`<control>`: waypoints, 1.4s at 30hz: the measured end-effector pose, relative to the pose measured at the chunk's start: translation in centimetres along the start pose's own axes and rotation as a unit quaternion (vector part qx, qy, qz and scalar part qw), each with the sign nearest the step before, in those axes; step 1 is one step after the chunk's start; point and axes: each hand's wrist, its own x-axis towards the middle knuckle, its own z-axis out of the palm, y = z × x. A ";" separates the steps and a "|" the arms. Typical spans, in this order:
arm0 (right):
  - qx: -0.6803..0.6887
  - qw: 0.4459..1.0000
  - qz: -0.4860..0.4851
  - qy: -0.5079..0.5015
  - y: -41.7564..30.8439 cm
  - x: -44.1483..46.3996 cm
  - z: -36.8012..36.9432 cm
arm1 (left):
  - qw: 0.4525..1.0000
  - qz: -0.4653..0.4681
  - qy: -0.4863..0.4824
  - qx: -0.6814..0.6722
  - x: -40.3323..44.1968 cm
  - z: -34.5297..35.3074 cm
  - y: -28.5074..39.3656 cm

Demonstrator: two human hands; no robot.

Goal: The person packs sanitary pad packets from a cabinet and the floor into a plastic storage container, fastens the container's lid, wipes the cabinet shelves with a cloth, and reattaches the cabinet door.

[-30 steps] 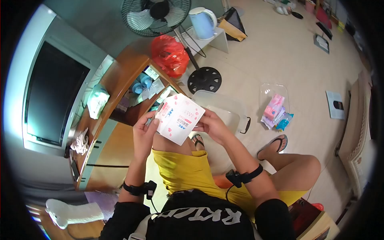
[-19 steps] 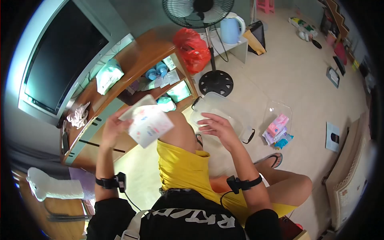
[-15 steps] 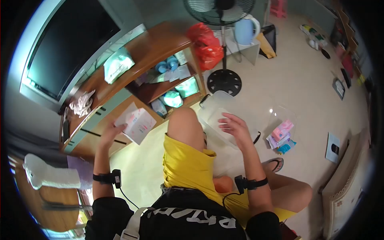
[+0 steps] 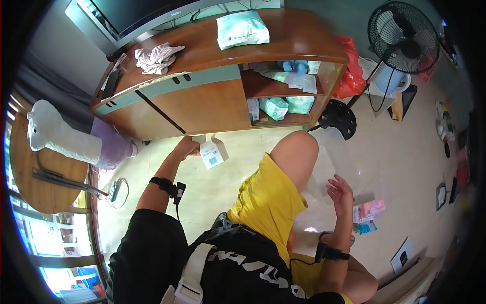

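Left hand (image 4: 188, 147) pinched the white carton (image 4: 212, 155) in front of the cabinet (image 4: 205, 109). We read it as a carrying step; next move called for steady grip. Right hand (image 4: 340, 194) hung empty, fingers loosely spread, near the pink pack (image 4: 373, 207).

The left grip (image 4: 187, 147) holds a white box (image 4: 210, 153) near the wooden cabinet (image 4: 202, 107).

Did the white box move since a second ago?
Yes, leftward along the wooden cabinet: the white box overlapped its open shelves, and now the left hand holds it below the closed door in view.
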 end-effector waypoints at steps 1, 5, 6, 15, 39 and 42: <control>-0.006 1.000 0.012 0.002 0.2 0.1 -0.1 | 1.000 0.000 0.000 -0.004 -0.2 0.2 0.7; -0.009 1.000 0.019 0.012 0.3 0.3 0.2 | 0.997 0.065 -0.045 -0.024 -2.0 1.4 4.4; -0.009 1.000 0.015 0.012 0.2 0.2 0.2 | 0.995 0.087 -0.048 -0.031 -2.5 1.9 5.1; -0.018 1.000 0.000 0.017 -0.3 -0.4 0.4 | 0.988 0.136 -0.072 0.003 -3.2 3.5 6.9; -0.315 0.900 -0.293 0.070 -12.8 -15.7 9.8 | 0.784 0.578 -0.211 0.077 -17.7 24.1 20.7; -0.292 0.921 -0.242 0.093 -12.3 -16.5 7.5 | 0.702 0.658 -0.251 0.109 -18.6 27.5 20.6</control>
